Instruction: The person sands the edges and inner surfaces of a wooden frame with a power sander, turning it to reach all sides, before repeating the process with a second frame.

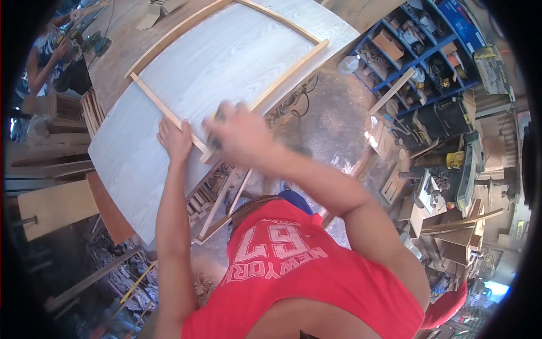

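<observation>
A rectangular frame of pale wooden strips (160,104) lies on a large light-grey wood-grain panel (121,164). My left hand (177,140) grips the near strip of this frame, close to its corner, with the thumb over the wood and the fingers on the panel side. My right hand (245,135) is over the near right corner of the frame, smeared by motion. Its fingers are curled around a dark object with a yellowish part, too blurred to name. Whether that object touches the wood cannot be told.
Blue shelving (420,61) full of tools and parts stands at the upper right, with a white jug (348,65) beside it. Another person (49,62) works at the upper left. Wood pieces (203,200) lie beneath the panel. A black toolbox (440,121) is at the right.
</observation>
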A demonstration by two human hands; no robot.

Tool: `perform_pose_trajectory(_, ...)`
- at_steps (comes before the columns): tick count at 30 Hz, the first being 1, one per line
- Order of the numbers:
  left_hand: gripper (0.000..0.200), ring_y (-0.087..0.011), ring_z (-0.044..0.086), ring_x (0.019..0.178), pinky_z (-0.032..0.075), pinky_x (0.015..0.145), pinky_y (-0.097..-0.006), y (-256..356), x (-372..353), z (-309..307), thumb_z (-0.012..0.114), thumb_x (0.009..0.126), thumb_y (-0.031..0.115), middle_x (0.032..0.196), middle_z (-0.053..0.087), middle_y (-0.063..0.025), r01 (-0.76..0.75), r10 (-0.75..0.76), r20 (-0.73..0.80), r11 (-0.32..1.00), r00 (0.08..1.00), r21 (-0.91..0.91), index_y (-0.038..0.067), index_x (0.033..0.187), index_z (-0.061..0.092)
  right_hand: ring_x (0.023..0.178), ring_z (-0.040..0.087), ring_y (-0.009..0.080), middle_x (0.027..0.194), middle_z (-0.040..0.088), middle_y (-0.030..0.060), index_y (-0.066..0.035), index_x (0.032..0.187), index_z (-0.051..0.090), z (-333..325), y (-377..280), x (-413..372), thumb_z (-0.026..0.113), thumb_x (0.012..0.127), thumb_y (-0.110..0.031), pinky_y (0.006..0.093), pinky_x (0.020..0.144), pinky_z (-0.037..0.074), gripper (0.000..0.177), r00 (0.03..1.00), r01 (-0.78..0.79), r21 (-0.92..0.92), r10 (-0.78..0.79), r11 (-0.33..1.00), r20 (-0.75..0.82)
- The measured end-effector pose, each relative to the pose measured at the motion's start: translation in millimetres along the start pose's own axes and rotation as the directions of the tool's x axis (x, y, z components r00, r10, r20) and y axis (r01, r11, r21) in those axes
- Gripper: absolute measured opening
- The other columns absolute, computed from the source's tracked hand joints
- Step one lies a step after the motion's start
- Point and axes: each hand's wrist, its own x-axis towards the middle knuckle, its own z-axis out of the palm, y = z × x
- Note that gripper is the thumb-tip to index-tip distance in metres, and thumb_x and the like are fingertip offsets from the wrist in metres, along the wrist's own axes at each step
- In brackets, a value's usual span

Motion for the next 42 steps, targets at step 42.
perform_pose_trajectory(42,0.061,-0.0451,0.041,0.149,0.028,0.126,-0.0522,11,-5,-4,0.056,0.104,0.018,0.159,0.047,-0.0280,0.059,-0.060,-0.026,0.998,0.998,-0.034,-0.003,0.159,0.043,0.110,0.072,0.0360,0.125,0.068,0.0168,-0.024,0.133,0.070,-128,322,106,0.077,0.079,-0.024,0.0486,0.092,0.061,0.054,0.972,-0.170,-0.169,0.194,0.971,0.131)
